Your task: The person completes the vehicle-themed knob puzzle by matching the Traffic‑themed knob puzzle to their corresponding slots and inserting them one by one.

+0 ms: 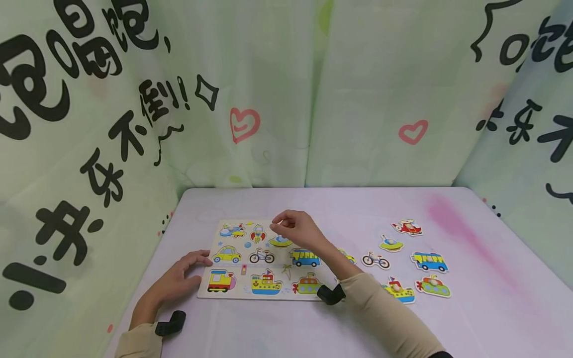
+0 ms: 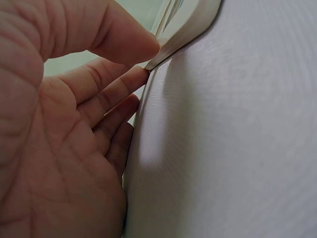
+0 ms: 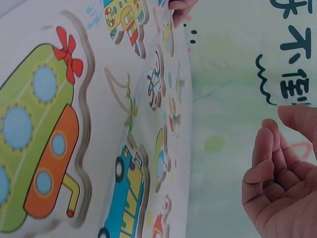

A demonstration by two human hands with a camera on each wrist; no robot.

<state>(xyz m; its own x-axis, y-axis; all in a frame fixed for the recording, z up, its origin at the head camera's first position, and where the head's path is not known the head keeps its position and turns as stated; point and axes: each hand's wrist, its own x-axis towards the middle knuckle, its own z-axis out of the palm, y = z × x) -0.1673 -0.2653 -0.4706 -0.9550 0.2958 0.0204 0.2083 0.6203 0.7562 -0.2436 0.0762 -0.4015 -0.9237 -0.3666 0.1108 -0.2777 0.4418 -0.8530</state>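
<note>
A white puzzle board (image 1: 224, 292) printed with vehicles lies on the table. My left hand (image 1: 181, 278) touches its left edge with fairly straight fingers; in the left wrist view the thumb (image 2: 133, 42) is by the board's edge. Above the upper right part of the board hovers my right hand (image 1: 297, 231), fingers loosely bent, thumb apart from the fingertips, nothing visible between them. Its forearm hides part of the board's right side. Close in the right wrist view are the board's submarine picture (image 3: 29, 134) and bus picture (image 3: 124, 193).
Right of the board lie loose puzzle pieces: a helicopter (image 1: 408, 227), flying saucer (image 1: 391, 244), bicycle (image 1: 376, 260), bus (image 1: 429, 261), submarine (image 1: 432, 286) and ship (image 1: 403, 292). A yellow piece (image 1: 347, 255) is partly behind the right forearm. Printed curtains (image 1: 358, 99) surround the table.
</note>
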